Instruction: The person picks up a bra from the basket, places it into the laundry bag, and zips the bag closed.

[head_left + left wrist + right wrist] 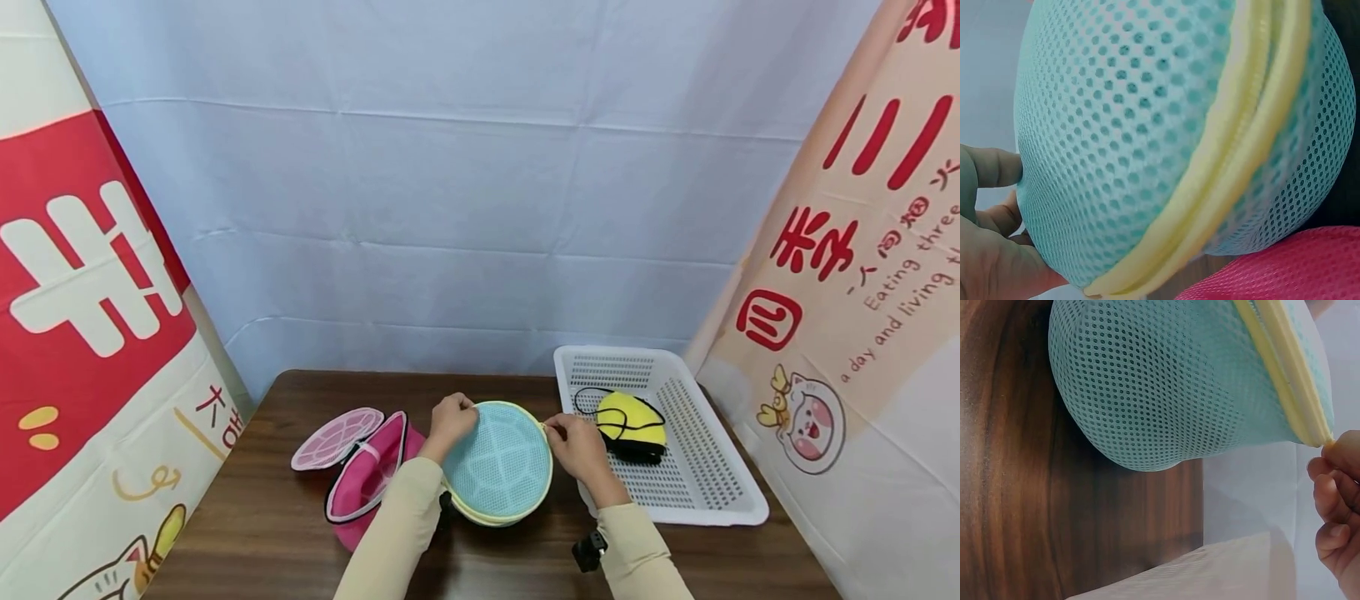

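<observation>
A round light-blue mesh laundry bag (498, 458) with yellow zipper trim stands on the table between both hands, its lid down. At its back left edge, my left hand (453, 423) grips the mesh with bent fingers; the left wrist view shows a thumb and fingers (1000, 215) against the fabric. My right hand (577, 446) pinches the zipper's end at the right side of the rim. Close up, thumb and forefinger of the right hand (1341, 500) meet at the yellow tip. Just left of it sits a pink mesh bag (375, 475), its lid (337, 437) folded back.
A white plastic basket (720, 450) stands at the right of the brown wooden table (247, 500). Inside it lies a yellow and black bag (632, 421) with black cords. Light cloth (450, 208) hangs behind the table, and printed curtains (862, 333) flank it.
</observation>
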`<state>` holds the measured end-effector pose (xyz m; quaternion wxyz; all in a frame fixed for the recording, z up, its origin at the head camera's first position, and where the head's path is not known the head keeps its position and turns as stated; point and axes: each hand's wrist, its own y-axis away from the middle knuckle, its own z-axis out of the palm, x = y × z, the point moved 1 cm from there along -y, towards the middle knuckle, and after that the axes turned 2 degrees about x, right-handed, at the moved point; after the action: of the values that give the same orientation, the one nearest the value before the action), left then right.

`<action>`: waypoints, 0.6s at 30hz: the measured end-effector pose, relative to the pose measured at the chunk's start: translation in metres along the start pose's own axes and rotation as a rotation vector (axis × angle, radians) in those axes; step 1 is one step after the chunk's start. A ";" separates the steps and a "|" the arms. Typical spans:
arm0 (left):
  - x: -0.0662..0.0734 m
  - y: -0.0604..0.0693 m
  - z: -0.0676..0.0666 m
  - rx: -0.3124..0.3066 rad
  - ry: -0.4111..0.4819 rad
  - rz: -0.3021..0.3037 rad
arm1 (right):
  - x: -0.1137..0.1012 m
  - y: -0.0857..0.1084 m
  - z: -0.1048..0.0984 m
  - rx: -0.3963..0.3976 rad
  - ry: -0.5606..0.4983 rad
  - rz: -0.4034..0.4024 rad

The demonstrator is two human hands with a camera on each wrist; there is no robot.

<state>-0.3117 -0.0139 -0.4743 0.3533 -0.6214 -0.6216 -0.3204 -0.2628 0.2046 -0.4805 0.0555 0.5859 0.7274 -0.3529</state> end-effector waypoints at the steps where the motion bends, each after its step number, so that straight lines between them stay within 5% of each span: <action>1: -0.001 0.000 0.000 0.008 0.000 -0.001 | 0.000 0.000 0.000 0.002 0.004 -0.002; 9: -0.006 0.001 0.000 0.060 0.087 -0.061 | 0.001 -0.002 0.000 0.044 -0.004 -0.043; 18: -0.010 0.006 0.005 0.046 0.203 -0.132 | 0.003 0.004 0.001 0.062 -0.006 -0.066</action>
<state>-0.3065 -0.0155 -0.4857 0.4066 -0.5353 -0.6294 -0.3898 -0.2603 0.2066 -0.4841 0.0278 0.5618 0.7349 -0.3788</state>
